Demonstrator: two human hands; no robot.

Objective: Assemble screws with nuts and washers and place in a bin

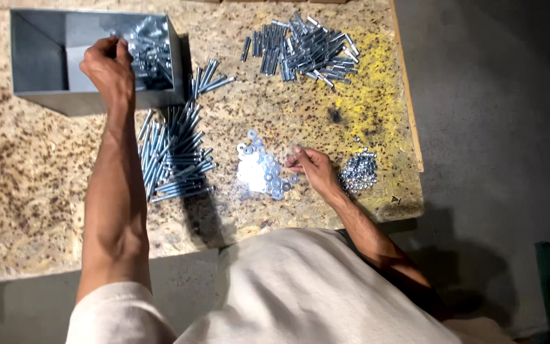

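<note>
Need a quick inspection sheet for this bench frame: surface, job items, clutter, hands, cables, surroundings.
Surface: speckled chipboard table, yellow stain at the far right.
Job's things: grey metal bin holding bolts; bolt pile beside it; second bolt pile at the far edge; washers; nuts.
Clutter: nothing seen.
Grippers: left hand over the bin, contents of its grip unclear; right hand at the washers, fingers pinched.
Cables: nothing seen.
Surroundings: grey concrete floor; green frame at lower right.
</note>
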